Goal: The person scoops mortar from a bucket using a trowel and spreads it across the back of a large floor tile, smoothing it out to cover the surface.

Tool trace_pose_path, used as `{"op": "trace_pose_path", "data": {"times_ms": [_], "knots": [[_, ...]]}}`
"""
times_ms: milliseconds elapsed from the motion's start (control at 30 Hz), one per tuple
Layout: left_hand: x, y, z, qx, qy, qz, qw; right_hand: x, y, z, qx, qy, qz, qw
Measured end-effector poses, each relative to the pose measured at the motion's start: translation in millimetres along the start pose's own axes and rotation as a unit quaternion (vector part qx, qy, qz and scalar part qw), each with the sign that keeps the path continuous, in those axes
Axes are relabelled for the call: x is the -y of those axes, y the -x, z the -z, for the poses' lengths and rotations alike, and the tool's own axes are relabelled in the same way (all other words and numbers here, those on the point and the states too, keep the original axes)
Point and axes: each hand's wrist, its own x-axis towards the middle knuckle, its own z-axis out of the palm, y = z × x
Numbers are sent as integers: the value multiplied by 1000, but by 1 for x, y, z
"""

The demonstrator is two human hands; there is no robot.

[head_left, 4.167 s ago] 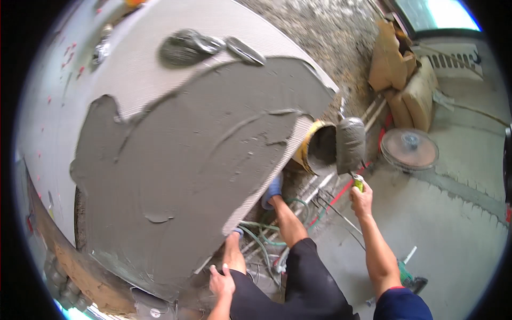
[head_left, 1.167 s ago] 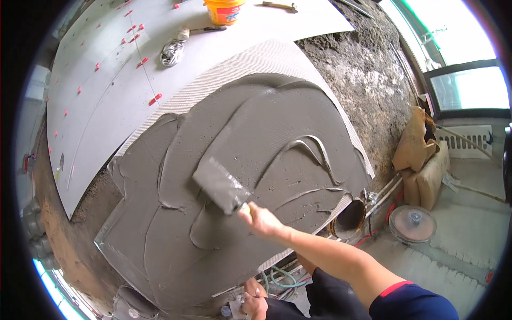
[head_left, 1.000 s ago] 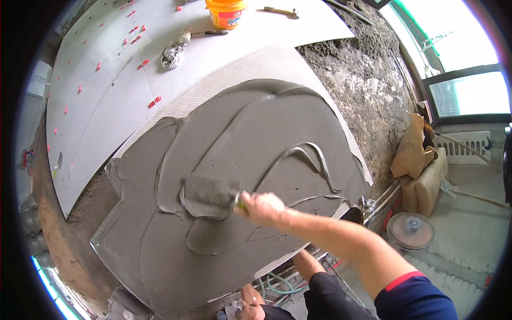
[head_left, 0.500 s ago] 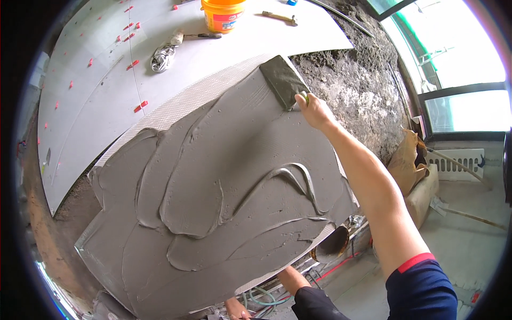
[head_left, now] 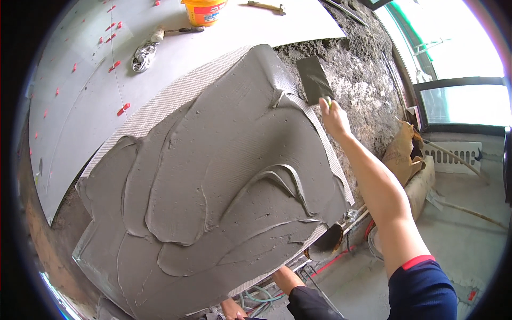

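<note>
My right hand (head_left: pixel 336 118) is closed around the green handle of a flat rectangular plastering trowel (head_left: pixel 316 79). Grey paste coats the trowel's blade, which is just past the far right edge of a large tile or panel. Wet grey mortar (head_left: pixel 250 144) covers most of that panel, with ridges, a curled lip and smooth swept areas. Bare textured backing (head_left: pixel 160 109) shows along the panel's far left edge. A small ridge of mortar stands at the far right corner, near the trowel. I cannot make out my left hand; bare skin and dark shorts show at the lower edge.
Beyond lies a pale tiled surface (head_left: pixel 80 117) with red levelling clips. On it are an orange bucket (head_left: pixel 204 12), a hammer (head_left: pixel 266 7) and a mallet (head_left: pixel 184 30). Rough rubble ground (head_left: pixel 357 80) borders the panel. A torn paper bag (head_left: pixel 402 152) and hoses (head_left: pixel 261 293) lie nearby.
My right hand has moved the trowel rightward, off the panel's far corner and over the rubble edge. A small mortar ridge now shows where the blade was. The view has shifted slightly.
</note>
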Motion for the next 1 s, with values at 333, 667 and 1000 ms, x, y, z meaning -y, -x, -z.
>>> {"op": "trace_pose_path", "data": {"times_ms": [333, 667, 1000], "knots": [[-14, -8, 23, 23, -15, 6, 1000, -1, 91, 34, 226, -194, -22, 954], [-9, -15, 20, 20, -41, -4, 999, -52, 84, 18, 19, -28, -57, 998], [-12, 0, 20, -8, -9, -16, 1000, 45, 103, -13, 189, -338, -104, 916]]}}
